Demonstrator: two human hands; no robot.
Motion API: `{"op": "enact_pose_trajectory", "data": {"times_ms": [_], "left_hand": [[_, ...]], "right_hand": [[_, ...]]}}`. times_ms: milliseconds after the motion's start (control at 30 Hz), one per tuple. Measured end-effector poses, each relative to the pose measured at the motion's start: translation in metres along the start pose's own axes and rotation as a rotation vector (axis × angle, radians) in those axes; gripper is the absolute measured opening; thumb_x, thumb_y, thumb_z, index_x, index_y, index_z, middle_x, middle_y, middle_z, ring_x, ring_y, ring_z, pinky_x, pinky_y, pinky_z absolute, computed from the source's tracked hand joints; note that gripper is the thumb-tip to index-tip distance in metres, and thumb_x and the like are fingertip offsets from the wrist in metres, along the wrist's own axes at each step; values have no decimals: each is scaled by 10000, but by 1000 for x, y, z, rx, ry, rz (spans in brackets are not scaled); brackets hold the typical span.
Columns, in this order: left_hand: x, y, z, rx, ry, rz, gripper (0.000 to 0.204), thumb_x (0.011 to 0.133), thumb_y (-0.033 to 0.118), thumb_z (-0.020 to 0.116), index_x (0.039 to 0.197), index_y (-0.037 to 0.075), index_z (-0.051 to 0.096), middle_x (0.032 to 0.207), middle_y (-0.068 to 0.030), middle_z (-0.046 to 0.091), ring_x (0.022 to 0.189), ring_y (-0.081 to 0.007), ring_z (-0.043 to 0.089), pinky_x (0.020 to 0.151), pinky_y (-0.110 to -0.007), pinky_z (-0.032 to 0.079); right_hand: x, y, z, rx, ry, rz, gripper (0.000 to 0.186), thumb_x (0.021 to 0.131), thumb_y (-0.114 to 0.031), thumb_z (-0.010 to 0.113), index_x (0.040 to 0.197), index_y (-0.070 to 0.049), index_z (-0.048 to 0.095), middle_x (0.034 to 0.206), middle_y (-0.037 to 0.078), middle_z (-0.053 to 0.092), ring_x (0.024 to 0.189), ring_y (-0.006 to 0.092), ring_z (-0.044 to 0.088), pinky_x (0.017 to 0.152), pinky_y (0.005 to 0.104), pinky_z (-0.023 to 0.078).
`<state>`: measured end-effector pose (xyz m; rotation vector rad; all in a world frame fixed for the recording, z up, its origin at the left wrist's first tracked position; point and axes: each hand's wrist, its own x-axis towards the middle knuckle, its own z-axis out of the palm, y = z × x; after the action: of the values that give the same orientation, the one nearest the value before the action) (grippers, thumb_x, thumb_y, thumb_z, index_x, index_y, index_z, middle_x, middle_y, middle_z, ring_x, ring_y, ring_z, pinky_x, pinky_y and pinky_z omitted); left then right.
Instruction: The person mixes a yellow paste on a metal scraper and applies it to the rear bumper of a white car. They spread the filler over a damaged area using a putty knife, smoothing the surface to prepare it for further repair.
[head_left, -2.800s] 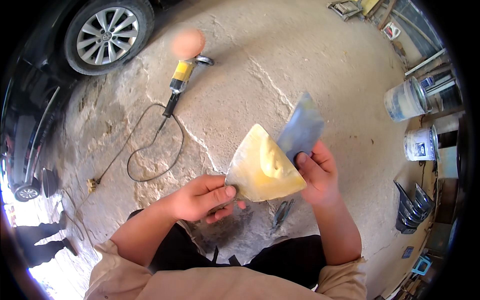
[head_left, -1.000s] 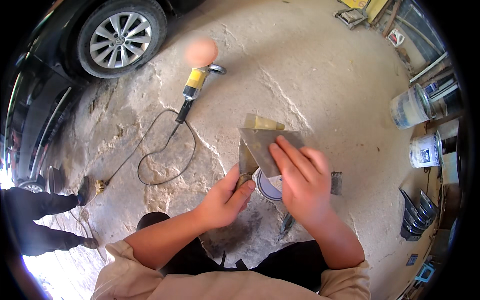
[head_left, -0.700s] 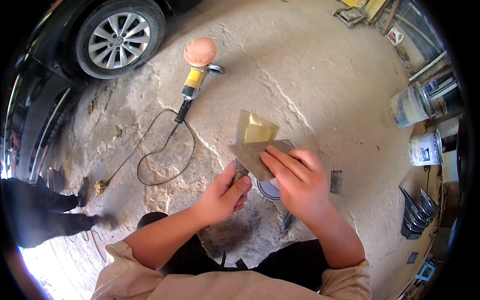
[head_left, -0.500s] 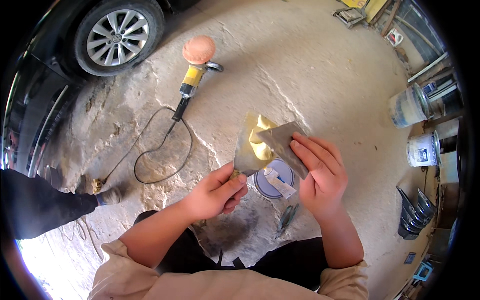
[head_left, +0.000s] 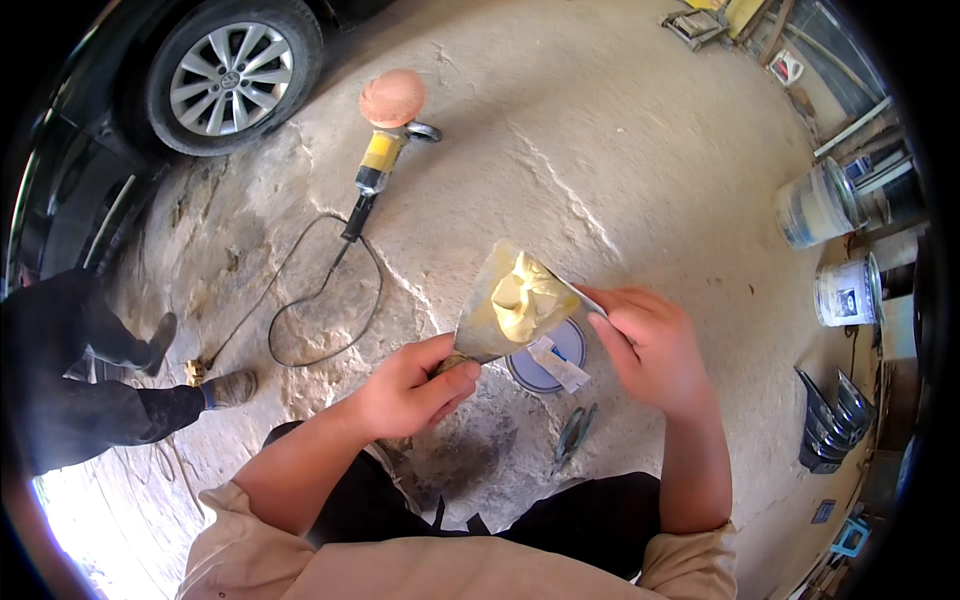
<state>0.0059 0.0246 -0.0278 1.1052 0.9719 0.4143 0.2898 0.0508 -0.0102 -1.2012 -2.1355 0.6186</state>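
My left hand (head_left: 415, 390) grips the handle of a wide putty knife (head_left: 474, 318), its blade pointing away from me. A thick mound of pale yellow putty (head_left: 525, 300) lies on that blade. On the other side, my right hand (head_left: 652, 348) pinches a thin grey scraper plate (head_left: 591, 299), seen almost edge-on at the blade's right edge. Whether the two touch I cannot tell. Below them on the floor stands a round can (head_left: 522, 373) with a white tube (head_left: 561, 366) on its lid. A pair of dark-handled pliers (head_left: 574, 436) lies nearer to me.
A yellow and black polisher (head_left: 379, 155) with an orange pad lies ahead, its cord (head_left: 272, 335) looped leftward. A black car's wheel (head_left: 232, 80) is at far left. Another person's legs (head_left: 150, 410) stand at left. Buckets (head_left: 818, 208) and black plastic parts (head_left: 832, 425) line the right.
The scraper plate has turned from broadside over the putty to nearly edge-on at the blade's right edge. The putty now sits gathered mid-blade. More of the other person's legs shows at left.
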Motion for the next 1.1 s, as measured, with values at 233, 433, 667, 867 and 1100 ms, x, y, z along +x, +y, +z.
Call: {"op": "enact_pose_trajectory", "data": {"times_ms": [233, 433, 667, 867, 1100], "left_hand": [[15, -4, 19, 731, 331, 680, 570, 886, 33, 589, 1426, 151, 448, 889, -122, 560, 683, -261, 586, 623, -338, 510], [11, -9, 26, 1074, 435, 599, 751, 788, -13, 614, 1451, 291, 433, 895, -117, 527, 726, -293, 598, 653, -383, 530], [5, -3, 28, 1086, 424, 512, 744, 806, -8, 599, 1461, 295, 416, 890, -136, 534, 701, -301, 590, 670, -386, 531], [10, -5, 16, 244, 262, 122, 266, 961, 86, 497, 1224, 52, 495, 797, -122, 568, 662, -216, 575, 598, -333, 476], [-4, 15, 18, -190, 18, -73, 197, 1027, 235, 458, 996, 44, 499, 746, -25, 563, 601, -104, 554, 528, -243, 430]], "right_hand": [[-6, 3, 39, 1040, 66, 600, 268, 931, -59, 516, 1173, 14, 603, 1000, 94, 681, 876, 214, 653, 777, 328, 506], [-16, 0, 55, 1565, 213, 639, 341, 943, -97, 513, 1258, 30, 529, 1125, 133, 638, 1037, 196, 624, 908, 332, 490], [-41, 18, 52, 1064, 413, 235, 340, 887, -56, 586, 1220, -1, 543, 1225, 125, 582, 1116, 195, 579, 952, 355, 479], [-13, 7, 6, 1444, 662, 425, 288, 947, -153, 537, 1202, -26, 570, 1112, 64, 640, 1021, 164, 606, 887, 324, 478], [-27, -6, 7, 327, 536, 67, 194, 925, -22, 561, 1096, 47, 622, 994, 81, 665, 832, 129, 604, 714, 241, 449]]}}
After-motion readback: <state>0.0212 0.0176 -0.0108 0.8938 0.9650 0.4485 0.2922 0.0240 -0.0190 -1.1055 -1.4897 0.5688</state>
